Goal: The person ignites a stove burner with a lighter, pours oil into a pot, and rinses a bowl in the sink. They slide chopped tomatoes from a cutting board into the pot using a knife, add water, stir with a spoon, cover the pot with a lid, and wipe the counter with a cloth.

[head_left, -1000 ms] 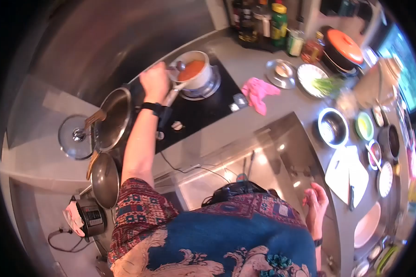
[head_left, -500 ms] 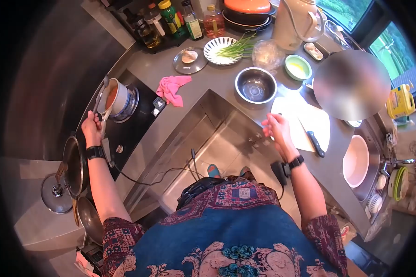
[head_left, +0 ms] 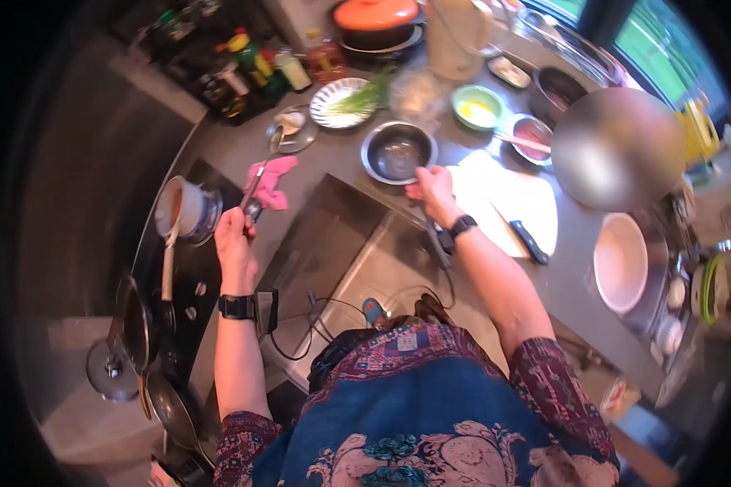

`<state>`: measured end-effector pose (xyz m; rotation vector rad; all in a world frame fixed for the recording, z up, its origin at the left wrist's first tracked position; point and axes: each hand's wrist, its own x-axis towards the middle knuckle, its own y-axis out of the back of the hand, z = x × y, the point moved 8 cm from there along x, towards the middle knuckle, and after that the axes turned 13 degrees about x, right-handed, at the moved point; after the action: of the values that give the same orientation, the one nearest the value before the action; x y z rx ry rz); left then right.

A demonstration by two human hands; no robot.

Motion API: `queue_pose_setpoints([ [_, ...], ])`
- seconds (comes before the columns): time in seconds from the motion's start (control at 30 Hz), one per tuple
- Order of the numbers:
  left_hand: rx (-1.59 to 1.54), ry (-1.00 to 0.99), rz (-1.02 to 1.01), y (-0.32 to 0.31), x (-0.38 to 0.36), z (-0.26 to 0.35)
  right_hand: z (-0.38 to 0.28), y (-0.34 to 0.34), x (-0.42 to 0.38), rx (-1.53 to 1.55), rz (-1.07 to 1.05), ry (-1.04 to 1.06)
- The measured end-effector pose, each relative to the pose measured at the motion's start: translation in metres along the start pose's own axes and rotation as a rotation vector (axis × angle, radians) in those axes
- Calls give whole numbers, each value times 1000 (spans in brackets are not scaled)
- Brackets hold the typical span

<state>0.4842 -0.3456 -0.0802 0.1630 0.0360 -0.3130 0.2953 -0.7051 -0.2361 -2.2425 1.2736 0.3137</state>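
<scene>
**Ladle held out over the counter, other hand at the steel bowl**

One grey counter [head_left: 333, 174] wraps round the person, and the biggest single things on it are one white cutting board [head_left: 503, 195], to the right of the right hand, and one round steel bowl [head_left: 398, 152]. The right hand [head_left: 433, 191] sits at the near rim of that bowl, fingers curled against it — whether they pinch the rim or only rest on it cannot be told.

One small pot [head_left: 180, 207] of orange-red liquid stands on the stove, just left of the left hand, its long handle running down toward the person.

The left hand [head_left: 234, 235] is clamped in a fist round the lower end of one ladle [head_left: 261, 170]. The ladle's long axis runs up and slightly right from the fist — handle low, scoop at the far end, pointing away from the person. Its shaft crosses over one pink cloth [head_left: 272, 180] lying just beyond the knuckles.

One black-handled knife [head_left: 526, 241] lies on the board's near edge, right of the right wrist.
</scene>
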Motion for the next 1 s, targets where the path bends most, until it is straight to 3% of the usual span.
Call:
queue_pose_setpoints([
  [0.13,-8,10,-86,-49,-3,-6,-21,10,-26,-22,-22,49],
  [0.33,-24,50,-238,-119,7,-27,-43,90,-118,42,-95,81],
  [0.5,7,113,-506,-197,9,-61,-49,186,-217,-2,174,56],
  [0.7,52,108,-620,-266,7,-95,-45,243,-293,140,550,193],
  [1.0,96,38,-696,-304,3,-103,-64,275,-333,299,738,367],
])
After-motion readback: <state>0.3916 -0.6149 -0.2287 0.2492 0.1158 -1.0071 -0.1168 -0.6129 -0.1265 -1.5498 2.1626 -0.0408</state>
